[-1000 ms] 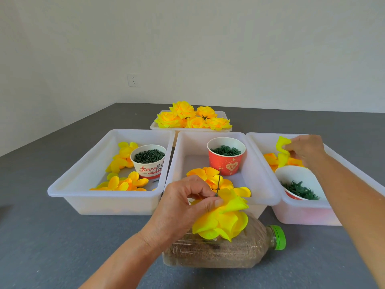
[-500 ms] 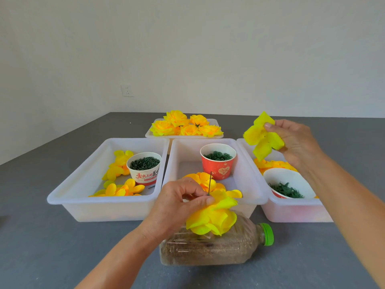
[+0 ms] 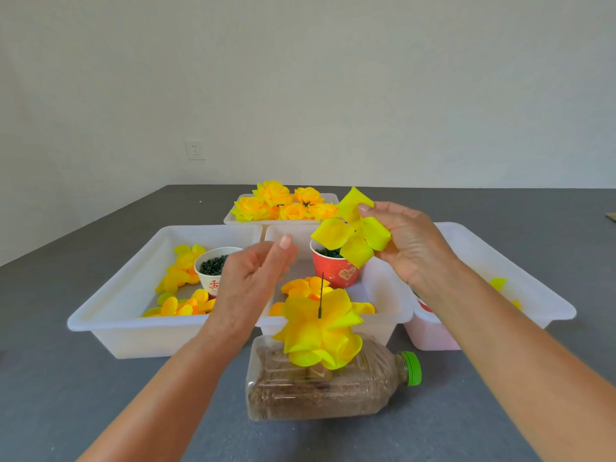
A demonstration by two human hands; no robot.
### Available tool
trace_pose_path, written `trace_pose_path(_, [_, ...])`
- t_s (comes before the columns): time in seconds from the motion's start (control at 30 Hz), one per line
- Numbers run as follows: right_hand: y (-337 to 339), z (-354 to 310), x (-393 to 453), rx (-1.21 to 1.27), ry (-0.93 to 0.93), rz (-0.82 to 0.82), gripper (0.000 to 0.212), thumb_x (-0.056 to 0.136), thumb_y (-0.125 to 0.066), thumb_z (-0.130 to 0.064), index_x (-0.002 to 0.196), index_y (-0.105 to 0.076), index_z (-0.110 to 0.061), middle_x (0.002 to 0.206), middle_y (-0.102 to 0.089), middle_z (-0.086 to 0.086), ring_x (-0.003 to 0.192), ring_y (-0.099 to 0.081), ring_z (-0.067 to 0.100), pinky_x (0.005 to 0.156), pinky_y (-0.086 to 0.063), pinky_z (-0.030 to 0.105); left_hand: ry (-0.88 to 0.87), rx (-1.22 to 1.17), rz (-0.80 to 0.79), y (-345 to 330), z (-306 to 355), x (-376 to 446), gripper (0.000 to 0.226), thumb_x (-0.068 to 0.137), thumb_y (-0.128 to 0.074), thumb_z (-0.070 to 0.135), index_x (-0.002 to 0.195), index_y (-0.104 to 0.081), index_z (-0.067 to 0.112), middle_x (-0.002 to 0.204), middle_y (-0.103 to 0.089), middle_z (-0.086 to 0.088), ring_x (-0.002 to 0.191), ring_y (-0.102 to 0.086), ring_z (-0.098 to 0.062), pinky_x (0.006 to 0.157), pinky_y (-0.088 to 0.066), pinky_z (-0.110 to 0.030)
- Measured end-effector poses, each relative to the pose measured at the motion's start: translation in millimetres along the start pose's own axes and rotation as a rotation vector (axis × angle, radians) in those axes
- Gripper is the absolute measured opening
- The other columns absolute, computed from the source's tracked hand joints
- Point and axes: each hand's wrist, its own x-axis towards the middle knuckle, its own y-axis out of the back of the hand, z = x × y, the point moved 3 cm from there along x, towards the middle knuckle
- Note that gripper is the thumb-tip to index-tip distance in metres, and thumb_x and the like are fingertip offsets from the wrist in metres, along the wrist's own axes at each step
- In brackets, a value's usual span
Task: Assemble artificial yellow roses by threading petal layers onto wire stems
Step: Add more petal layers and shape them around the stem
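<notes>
My right hand [image 3: 406, 241] pinches a petal layer [image 3: 351, 236] mid-frame, left hand [image 3: 255, 278] relaxed, empty; missing its hole could bend the wire stem [image 3: 321, 295].

The left hand [image 3: 253, 285] let go of the half-built rose [image 3: 320, 331] and lifted with fingers relaxed. The right hand [image 3: 406, 245] carried its yellow petal layer [image 3: 350, 231] from the right-side bin toward the middle, above the wire stem [image 3: 321, 295].
</notes>
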Motion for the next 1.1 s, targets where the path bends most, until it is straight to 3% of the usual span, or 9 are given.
trace_pose_path(0.17, [-17.2,-1.3,-9.5,0.046,-0.010,-0.072,0.006,0.081,-0.067,-0.006,0.078,-0.064,-0.011,0.064,-0.068,0.004,0.056,-0.063,0.014,0.048,-0.051,0.023,0.045,0.118,-0.002,-12.1,15.6,23.2,0.039,0.065,-0.070,0.049,0.097,-0.066,0.027,0.089,-0.068,0.004,0.074,-0.059,-0.004,0.067,-0.049,-0.023])
trace_pose_path(0.27, [-25.1,-0.2,-15.1,0.097,-0.042,-0.115,0.005,0.082,-0.064,-0.004,0.078,-0.063,-0.008,0.056,-0.067,0.002,0.046,-0.062,0.011,0.041,-0.048,0.020,0.087,0.088,-0.093,-21.0,19.2,28.3,0.010,0.077,-0.073,0.019,0.086,-0.069,0.018,0.076,-0.066,-0.003,0.067,-0.057,-0.009,0.062,-0.048,-0.026])
trace_pose_path(0.37, [-25.3,3.1,-15.6,0.063,-0.084,-0.116,0.011,0.087,-0.061,-0.020,0.080,-0.065,-0.012,0.061,-0.068,0.002,0.053,-0.063,0.014,0.047,-0.051,0.024,0.154,0.006,-0.086,-22.2,16.4,27.2,0.005,0.081,-0.068,0.009,0.080,-0.067,0.004,0.063,-0.059,-0.007,0.053,-0.053,-0.004,0.051,-0.044,-0.016])
trace_pose_path(0.5, [-14.9,1.8,-14.5,0.084,-0.134,-0.224,0.049,0.084,-0.047,-0.058,0.090,-0.070,-0.015,0.084,-0.073,0.006,0.077,-0.070,0.019,0.068,-0.055,0.033,0.174,-0.075,-0.005,-17.7,15.6,26.5,0.007,0.082,-0.067,0.007,0.076,-0.066,0.010,0.064,-0.060,-0.007,0.052,-0.053,-0.007,0.051,-0.043,-0.016])
trace_pose_path(0.6, [-12.5,-0.3,-20.7,0.031,-0.065,-0.318,0.051,0.066,-0.059,-0.055,0.098,-0.069,-0.016,0.094,-0.073,0.005,0.085,-0.069,0.018,0.073,-0.056,0.031,0.141,-0.085,0.021,-16.0,16.0,26.4,0.011,0.082,-0.067,0.007,0.074,-0.067,0.015,0.062,-0.060,-0.006,0.049,-0.053,-0.003,0.050,-0.044,-0.016])
trace_pose_path(0.77, [-14.8,2.8,-25.6,-0.194,0.276,-0.202,0.015,0.072,-0.072,-0.001,0.079,-0.070,-0.014,0.077,-0.070,0.009,0.071,-0.065,0.014,0.066,-0.052,0.022,0.040,-0.034,0.025,-17.5,17.1,25.0,0.018,0.079,-0.070,0.006,0.075,-0.068,0.023,0.068,-0.066,-0.004,0.064,-0.057,-0.010,0.060,-0.049,-0.021])
trace_pose_path(0.87, [-14.1,-1.7,-31.4,-0.432,0.669,-0.120,0.022,0.071,-0.072,0.006,0.077,-0.071,-0.016,0.078,-0.068,0.005,0.074,-0.063,0.010,0.071,-0.049,0.016,-0.027,0.020,0.052,-16.6,16.3,24.5,0.022,0.076,-0.072,0.000,0.081,-0.068,0.020,0.083,-0.069,-0.021,0.075,-0.059,-0.023,0.071,-0.051,-0.041])
trace_pose_path(1.0, [-14.2,-2.5,-47.0,-0.773,1.185,-0.068,0.015,0.070,-0.059,0.000,0.071,-0.073,-0.003,0.080,-0.067,0.009,0.076,-0.061,0.025,0.071,-0.050,0.032,-0.098,-0.026,0.083,-14.6,13.0,21.8,0.031,0.074,-0.066,-0.015,0.074,-0.066,0.016,0.083,-0.070,-0.001,0.078,-0.066,-0.014,0.077,-0.055,-0.032])
trace_pose_path(1.1, [-13.8,0.3,-52.1,-0.945,1.359,-0.012,0.019,0.062,-0.067,0.015,0.068,-0.072,-0.001,0.077,-0.068,0.010,0.072,-0.061,0.030,0.063,-0.049,0.039,-0.162,-0.047,0.116,-12.8,10.5,20.2,0.044,0.071,-0.056,-0.028,0.071,-0.062,0.016,0.088,-0.069,0.002,0.086,-0.067,-0.014,0.085,-0.054,-0.035])
